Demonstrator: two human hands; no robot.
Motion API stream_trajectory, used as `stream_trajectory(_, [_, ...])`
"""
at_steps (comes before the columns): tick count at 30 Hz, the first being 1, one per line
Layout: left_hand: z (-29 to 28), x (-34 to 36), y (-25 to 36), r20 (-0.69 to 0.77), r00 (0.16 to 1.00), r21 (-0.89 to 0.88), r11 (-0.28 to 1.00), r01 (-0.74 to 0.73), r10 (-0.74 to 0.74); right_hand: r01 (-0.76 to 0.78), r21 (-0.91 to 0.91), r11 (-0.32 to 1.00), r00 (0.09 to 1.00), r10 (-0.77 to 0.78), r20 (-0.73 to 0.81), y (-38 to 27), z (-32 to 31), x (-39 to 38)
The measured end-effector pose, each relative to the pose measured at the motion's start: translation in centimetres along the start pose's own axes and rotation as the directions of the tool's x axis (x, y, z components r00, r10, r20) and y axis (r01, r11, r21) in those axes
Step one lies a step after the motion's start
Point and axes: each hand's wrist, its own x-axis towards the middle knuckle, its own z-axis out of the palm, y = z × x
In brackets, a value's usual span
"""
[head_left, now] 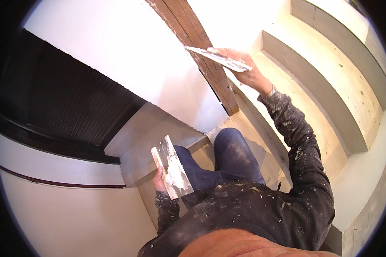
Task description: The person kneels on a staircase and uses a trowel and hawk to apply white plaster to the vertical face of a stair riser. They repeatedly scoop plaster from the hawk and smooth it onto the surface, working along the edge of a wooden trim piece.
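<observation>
My left hand (159, 180) is closed round the edge of a wide filling knife (161, 159), held low beside my left knee. A thick lump of white plaster (174, 174) lies on its flat metal blade. Raised to the upper right, my right hand (244, 65) grips a second plaster-smeared filling knife (222, 59). Seen nearly edge-on, this blade crosses in front of the brown wooden beam (222, 88), and its far tip reaches the beam's left edge beside the white wall (128, 51). Whether the tip touches the wall, I cannot tell.
Curved stone steps (313, 68) climb on the right, with pale treads. At left, a dark ribbed panel (68, 94) sits in a recess below the wall, above a white lower wall (64, 210) with a dark red strip. My bent knees (236, 150) are close to the beam's foot.
</observation>
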Motion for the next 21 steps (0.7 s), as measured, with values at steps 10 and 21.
stream_trajectory(10, [0.4,-0.5,0.2,0.012,1.0,-0.045,0.999,0.019,-0.019,0.378,-0.429,0.82,0.902,-0.431,-0.029,1.6,-2.6,11.9])
stream_trajectory(21, [-0.1,-0.3,0.3,0.047,0.999,-0.077,0.997,0.03,-0.027,0.202,-0.333,0.921,0.979,-0.195,0.053,3.5,-1.5,6.8])
